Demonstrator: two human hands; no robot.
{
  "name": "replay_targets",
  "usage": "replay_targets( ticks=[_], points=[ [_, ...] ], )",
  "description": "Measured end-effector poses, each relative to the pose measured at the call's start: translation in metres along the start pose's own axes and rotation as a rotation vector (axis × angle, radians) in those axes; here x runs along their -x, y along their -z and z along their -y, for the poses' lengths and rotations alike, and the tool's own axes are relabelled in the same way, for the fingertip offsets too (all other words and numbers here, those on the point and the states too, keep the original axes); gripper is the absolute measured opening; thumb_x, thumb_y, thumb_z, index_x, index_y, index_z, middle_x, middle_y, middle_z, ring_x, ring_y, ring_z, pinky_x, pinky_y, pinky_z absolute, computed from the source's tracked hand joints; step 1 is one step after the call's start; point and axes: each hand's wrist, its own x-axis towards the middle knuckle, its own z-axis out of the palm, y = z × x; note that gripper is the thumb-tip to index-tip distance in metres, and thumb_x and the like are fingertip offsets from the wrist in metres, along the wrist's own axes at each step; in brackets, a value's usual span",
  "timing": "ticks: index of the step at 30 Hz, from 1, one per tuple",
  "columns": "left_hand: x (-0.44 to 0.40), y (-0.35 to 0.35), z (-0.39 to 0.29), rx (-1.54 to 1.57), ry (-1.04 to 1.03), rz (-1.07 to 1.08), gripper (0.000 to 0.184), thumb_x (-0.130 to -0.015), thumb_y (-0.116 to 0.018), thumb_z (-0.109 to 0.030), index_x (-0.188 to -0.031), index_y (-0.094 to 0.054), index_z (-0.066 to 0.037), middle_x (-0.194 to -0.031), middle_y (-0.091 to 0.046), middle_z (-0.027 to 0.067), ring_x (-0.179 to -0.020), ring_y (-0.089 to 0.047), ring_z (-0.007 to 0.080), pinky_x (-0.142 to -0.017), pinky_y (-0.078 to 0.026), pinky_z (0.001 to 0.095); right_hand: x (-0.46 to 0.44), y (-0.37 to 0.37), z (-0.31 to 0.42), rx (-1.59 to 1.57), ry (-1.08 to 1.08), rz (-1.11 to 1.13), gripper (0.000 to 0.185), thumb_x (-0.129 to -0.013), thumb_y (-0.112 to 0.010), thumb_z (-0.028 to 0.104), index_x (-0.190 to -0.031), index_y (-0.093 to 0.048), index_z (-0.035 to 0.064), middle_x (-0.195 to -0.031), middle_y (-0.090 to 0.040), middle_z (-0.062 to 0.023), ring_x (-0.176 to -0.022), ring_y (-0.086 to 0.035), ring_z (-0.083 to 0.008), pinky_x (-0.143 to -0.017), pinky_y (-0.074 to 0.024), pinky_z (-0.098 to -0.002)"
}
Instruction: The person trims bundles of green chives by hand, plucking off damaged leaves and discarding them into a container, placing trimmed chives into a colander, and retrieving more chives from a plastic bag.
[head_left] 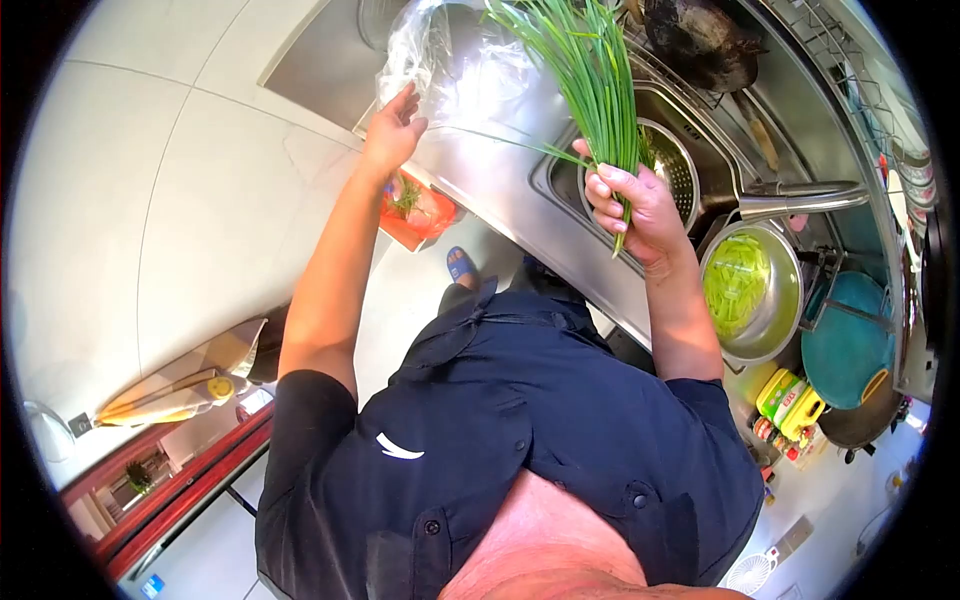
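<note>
My right hand is closed around the lower ends of a bunch of long green stalks, whose tops fan out over the steel counter. One thin stalk stretches sideways from the bunch toward my left hand. That hand is raised at the counter's edge, fingers apart, just below a crumpled clear plastic bag; whether it touches the bag is unclear. Behind my right hand, a perforated steel colander sits in the sink, partly hidden.
A steel pot with cut green pieces stands right of the sink, near the faucet. A dark wok lies at the back. Below the counter is a red-lined bin. A teal lid and yellow bottle are at right.
</note>
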Motion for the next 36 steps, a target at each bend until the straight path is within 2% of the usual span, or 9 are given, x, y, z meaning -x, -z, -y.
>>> replay_targets(
  ticks=[3,7,9,12,15,20,23,30,36],
  points=[
    [0.036,-0.013,-0.013,0.069,-0.057,-0.094,0.054,-0.095,-0.057,0.001,-0.148,-0.048,0.007,-0.143,-0.06,0.0221,-0.134,-0.058,0.0281,-0.111,-0.046,0.0361,-0.004,-0.001,0.001,-0.024,0.006,0.067,0.045,-0.105,-0.055,0.015,-0.146,-0.047,-0.0029,-0.086,-0.052,0.0011,-0.065,-0.043,-0.0039,-0.052,-0.0388,-0.0181],
    [0.11,-0.02,-0.042,0.242,0.338,0.008,0.041,-0.101,-0.056,-0.017,-0.135,-0.061,0.004,-0.124,-0.071,0.0193,-0.112,-0.07,0.0263,-0.1,-0.055,0.0357,-0.009,-0.012,0.0,-0.061,0.017,0.121,0.046,-0.105,-0.052,0.014,-0.148,-0.045,-0.0005,-0.087,-0.05,-0.0001,-0.065,-0.042,-0.0051,-0.051,-0.0374,-0.0189],
    [0.141,-0.037,-0.059,0.63,0.296,0.308,0.052,-0.103,-0.057,-0.032,-0.14,-0.057,0.005,-0.124,-0.07,0.0202,-0.114,-0.069,0.0284,-0.099,-0.055,0.0388,-0.013,-0.019,-0.006,-0.074,0.025,0.139,0.043,-0.106,-0.054,0.015,-0.146,-0.048,0.0004,-0.087,-0.051,0.0002,-0.066,-0.044,-0.0053,-0.053,-0.0387,-0.0198],
    [0.157,-0.069,-0.08,0.557,0.065,0.407,0.068,-0.105,-0.054,-0.046,-0.146,-0.046,0.007,-0.123,-0.07,0.0224,-0.109,-0.071,0.0315,-0.097,-0.057,0.0445,-0.015,-0.036,-0.029,-0.055,0.021,0.163,0.039,-0.106,-0.055,0.015,-0.142,-0.052,0.0019,-0.087,-0.052,0.0003,-0.067,-0.046,-0.0061,-0.054,-0.0402,-0.0212],
    [0.136,-0.067,-0.086,0.722,0.031,0.64,0.063,-0.104,-0.058,-0.043,-0.144,-0.048,0.006,-0.125,-0.07,0.0211,-0.094,-0.074,0.0292,-0.09,-0.06,0.0449,-0.019,-0.056,-0.061,-0.01,-0.033,0.171,0.035,-0.106,-0.057,0.018,-0.138,-0.056,0.004,-0.086,-0.053,0.0004,-0.067,-0.047,-0.0073,-0.056,-0.041,-0.0227],
    [0.15,-0.034,-0.107,0.628,0.163,0.499,0.044,-0.098,-0.07,-0.021,-0.132,-0.06,0.005,-0.119,-0.072,0.0126,-0.064,-0.07,0.0177,-0.047,-0.06,0.0331,-0.035,-0.081,-0.121,0.086,0.004,0.17,0.021,-0.107,-0.055,0.02,-0.123,-0.056,0.0062,-0.09,-0.055,-0.0028,-0.073,-0.053,-0.0122,-0.06,-0.045,-0.0267],
    [0.159,-0.021,-0.09,0.575,0.187,0.394,0.047,-0.098,-0.071,-0.022,-0.134,-0.058,0.005,-0.121,-0.071,0.0138,-0.064,-0.07,0.0169,-0.048,-0.061,0.0322,-0.041,-0.1,-0.144,0.116,0.077,0.139,0.019,-0.107,-0.056,0.019,-0.116,-0.06,0.0024,-0.091,-0.059,-0.0032,-0.075,-0.058,-0.0136,-0.061,-0.0512,-0.0291],
    [0.177,-0.002,-0.073,0.596,0.074,0.246,0.032,-0.096,-0.077,-0.026,-0.11,-0.063,0.0,-0.094,-0.068,0.0092,-0.06,-0.065,0.0148,-0.049,-0.052,0.0304,-0.049,-0.134,-0.152,0.395,0.234,0.075,0.022,-0.105,-0.056,0.012,-0.124,-0.06,0.0016,-0.09,-0.059,-0.0039,-0.077,-0.057,-0.0134,-0.061,-0.0498,-0.0288],
    [0.183,0.024,-0.094,0.512,0.157,0.338,0.04,-0.095,-0.078,-0.025,-0.119,-0.06,0.0,-0.097,-0.069,0.01,-0.071,-0.068,0.016,-0.058,-0.055,0.0318,-0.052,-0.145,-0.155,0.444,0.211,0.094,0.017,-0.104,-0.056,0.011,-0.117,-0.062,0.0007,-0.083,-0.058,-0.0023,-0.074,-0.057,-0.0136,-0.061,-0.0496,-0.0284]
  ],
)
